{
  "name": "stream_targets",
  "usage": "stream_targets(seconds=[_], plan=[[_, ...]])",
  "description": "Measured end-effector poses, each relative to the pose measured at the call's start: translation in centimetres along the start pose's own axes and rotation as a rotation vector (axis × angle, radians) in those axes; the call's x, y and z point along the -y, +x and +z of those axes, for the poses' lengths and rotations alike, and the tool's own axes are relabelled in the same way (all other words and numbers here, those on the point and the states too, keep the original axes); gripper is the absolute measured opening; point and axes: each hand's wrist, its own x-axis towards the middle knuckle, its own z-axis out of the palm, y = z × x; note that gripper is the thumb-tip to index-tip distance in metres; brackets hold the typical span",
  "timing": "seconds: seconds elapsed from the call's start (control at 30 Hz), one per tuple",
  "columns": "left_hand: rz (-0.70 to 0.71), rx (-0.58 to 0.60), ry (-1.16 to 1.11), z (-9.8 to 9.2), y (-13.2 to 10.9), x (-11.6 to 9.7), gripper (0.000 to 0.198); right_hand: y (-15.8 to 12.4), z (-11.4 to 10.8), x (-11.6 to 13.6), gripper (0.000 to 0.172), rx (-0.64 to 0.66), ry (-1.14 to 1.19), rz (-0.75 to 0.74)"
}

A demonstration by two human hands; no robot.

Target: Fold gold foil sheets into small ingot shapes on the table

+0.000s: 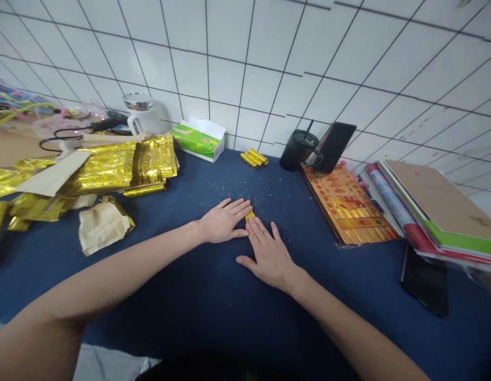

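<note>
Both hands lay flat, palms down and fingers extended, on the blue surface [214, 296]: left hand [223, 220], right hand [268, 254]. They pressed a small gold foil piece [249, 216] at mid-surface between their fingertips. Finished gold bars [254, 157] lay far behind, well apart.

The scene is being lit brightly and evenly from above. Glare is being thrown off the gold foil [110, 166]. Faint shadows are being cast under the left hand [224, 219] and right hand [269, 254]. Wall tiles [269, 53] are being bent by edge distortion.

Blue table [214, 301], gold foil heap [110, 166], tissue box [196, 140], gold bars [254, 157], black cup [296, 151], printed gold sheets [348, 206], small gold piece [249, 216] centre
</note>
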Motion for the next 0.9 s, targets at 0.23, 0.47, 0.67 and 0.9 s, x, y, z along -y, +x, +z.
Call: stream_targets(seconds=[0.23, 0.47, 0.67, 0.9], plan=[[-0.045, 0.019, -0.006, -0.15, 0.18, -0.4, 0.072, -0.07, 0.11, 0.09, 0.079, -0.011, 0.01, 0.008], [-0.056, 0.012, -0.028, -0.33, 0.2, -0.62, 0.073, -0.02, 0.13, 0.13, 0.079, -0.023, 0.015, 0.019], [-0.061, -0.011, -0.014, -0.22, 0.2, -0.57, 0.072, -0.05, -0.07, 0.21, 0.077, -0.029, 0.02, 0.016], [-0.081, -0.036, -0.005, -0.05, 0.42, -0.62, 0.075, -0.09, 0.05, 0.25, 0.077, -0.027, 0.016, 0.018]])
